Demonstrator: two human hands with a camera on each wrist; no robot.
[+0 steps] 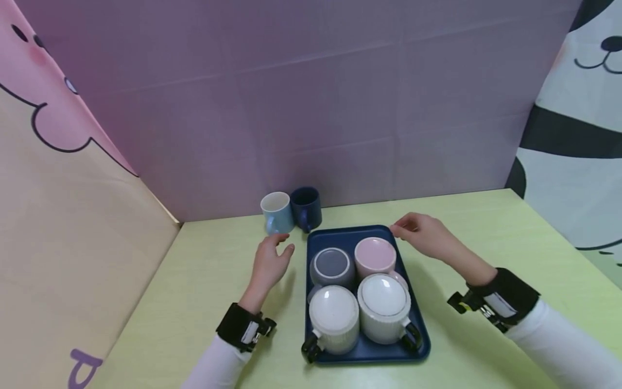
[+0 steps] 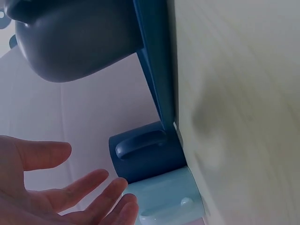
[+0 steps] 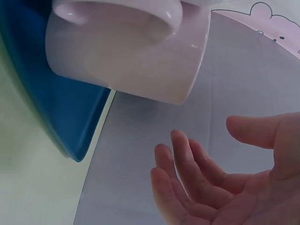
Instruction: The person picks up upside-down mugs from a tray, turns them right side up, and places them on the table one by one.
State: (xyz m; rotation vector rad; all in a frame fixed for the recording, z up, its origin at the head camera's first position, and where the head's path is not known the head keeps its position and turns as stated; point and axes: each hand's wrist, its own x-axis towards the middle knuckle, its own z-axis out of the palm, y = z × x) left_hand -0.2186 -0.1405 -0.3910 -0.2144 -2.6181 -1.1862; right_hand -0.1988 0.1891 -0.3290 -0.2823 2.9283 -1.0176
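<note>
The blue tray (image 1: 335,237) sits on a pale yellow-green table (image 1: 209,281), near its middle, below a creased purple-grey backdrop (image 1: 311,108). A beige panel (image 1: 73,216) with a pink cartoon shape stands at the left, and a black-and-white panda print (image 1: 573,183) at the right. The tray is rectangular with rounded corners and a raised rim, carrying four upside-down mugs: grey (image 1: 332,265) and pink (image 1: 375,254) at the far end, two white ones (image 1: 384,297) with black handles nearer. Beyond it, a light blue mug (image 1: 278,216) and a dark blue mug (image 1: 307,208) stand upright side by side. The left hand (image 1: 269,265), relaxed and free, is by the light blue mug; whether they touch is unclear. The right hand (image 1: 423,235), fingers loosely bent and free, hovers near the tray's far right corner.
</note>
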